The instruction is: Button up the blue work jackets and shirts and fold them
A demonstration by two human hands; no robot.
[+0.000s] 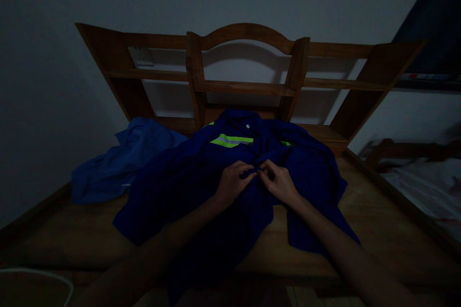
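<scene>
A dark blue work jacket (194, 172) with yellow-green and silver reflective strips lies spread on the wooden desk (277, 249), collar toward the back. Its front hangs over the near edge. My left hand (234, 182) pinches the cloth at the middle of the jacket's front, thumb and fingers closed on it. Close beside it, my right hand (279, 182) pinches the same front edge, the fingertips of both hands almost touching. Whether a button lies between the fingers is too dark and small to tell.
A lighter blue garment (126, 158) lies crumpled at the desk's left. Behind the jacket stands a wooden shelf unit (245, 87) against the wall. A white cable (43, 272) curves at the lower left. On the right is a wooden frame with pale plastic-like sheeting (425, 187).
</scene>
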